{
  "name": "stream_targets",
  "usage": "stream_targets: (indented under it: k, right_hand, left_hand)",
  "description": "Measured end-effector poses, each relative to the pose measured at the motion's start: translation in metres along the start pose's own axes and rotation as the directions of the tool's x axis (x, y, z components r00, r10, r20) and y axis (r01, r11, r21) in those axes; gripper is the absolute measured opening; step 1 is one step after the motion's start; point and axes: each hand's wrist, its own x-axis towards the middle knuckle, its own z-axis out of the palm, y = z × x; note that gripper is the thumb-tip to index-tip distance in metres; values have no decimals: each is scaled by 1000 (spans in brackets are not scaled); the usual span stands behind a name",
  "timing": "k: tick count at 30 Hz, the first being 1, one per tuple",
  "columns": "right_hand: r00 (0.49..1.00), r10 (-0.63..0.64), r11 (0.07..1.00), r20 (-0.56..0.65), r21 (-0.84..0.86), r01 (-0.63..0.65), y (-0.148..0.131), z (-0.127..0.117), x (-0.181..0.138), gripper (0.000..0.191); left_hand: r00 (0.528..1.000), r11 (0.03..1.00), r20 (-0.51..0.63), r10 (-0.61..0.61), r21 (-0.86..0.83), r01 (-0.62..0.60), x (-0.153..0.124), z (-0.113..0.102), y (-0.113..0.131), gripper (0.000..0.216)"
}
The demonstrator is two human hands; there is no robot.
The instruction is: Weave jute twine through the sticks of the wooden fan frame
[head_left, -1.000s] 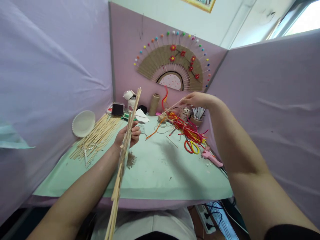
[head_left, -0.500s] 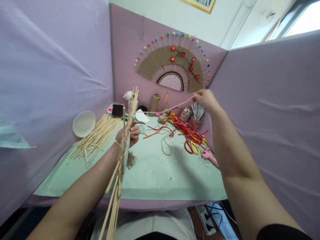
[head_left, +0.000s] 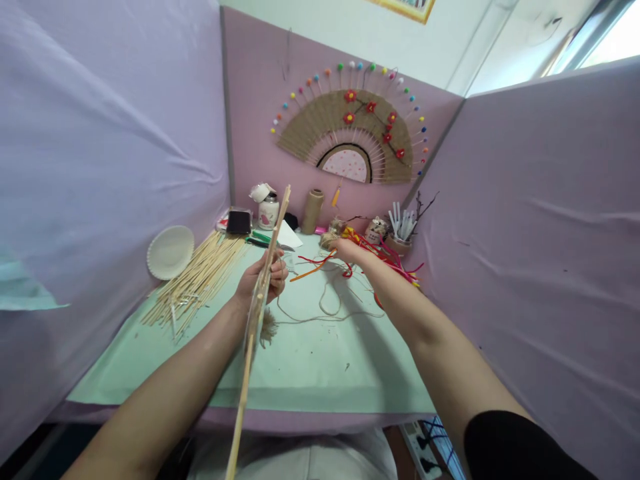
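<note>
My left hand is closed around a bundle of thin bamboo sticks bound with jute twine, held upright over the green table mat. My right hand reaches forward to the ball of jute twine near the back of the table, its fingers curled on the strand. Loose twine lies in loops on the mat between the two hands.
A pile of bamboo sticks and a white paper plate lie at the left. Red and yellow pipe cleaners, a cup of white sticks, a twine spool, a jar and a fan on the wall stand behind.
My right hand came down from pulling the twine high at the right and now rests by the twine ball. The pulled twine has dropped onto the mat. The stick bundle shifted slightly.
</note>
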Motion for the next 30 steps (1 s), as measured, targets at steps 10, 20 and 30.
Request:
stream_targets:
  k: [10, 20, 30]
  right_hand:
    - [991, -129, 963, -23, -240, 120, -18, -9, 12, 27]
    - [983, 183, 954, 11, -243, -175, 36, -132, -31, 19]
    - [302, 631, 605, -715, 697, 384, 91, -104, -80, 29]
  left_hand:
    - [999, 1000, 26, -29, -10, 29, 1, -7, 1, 26]
    - [994, 993, -108, -20, -121, 7, 14, -24, 12, 27]
    - [992, 971, -98, -78, -231, 54, 23, -48, 22, 28]
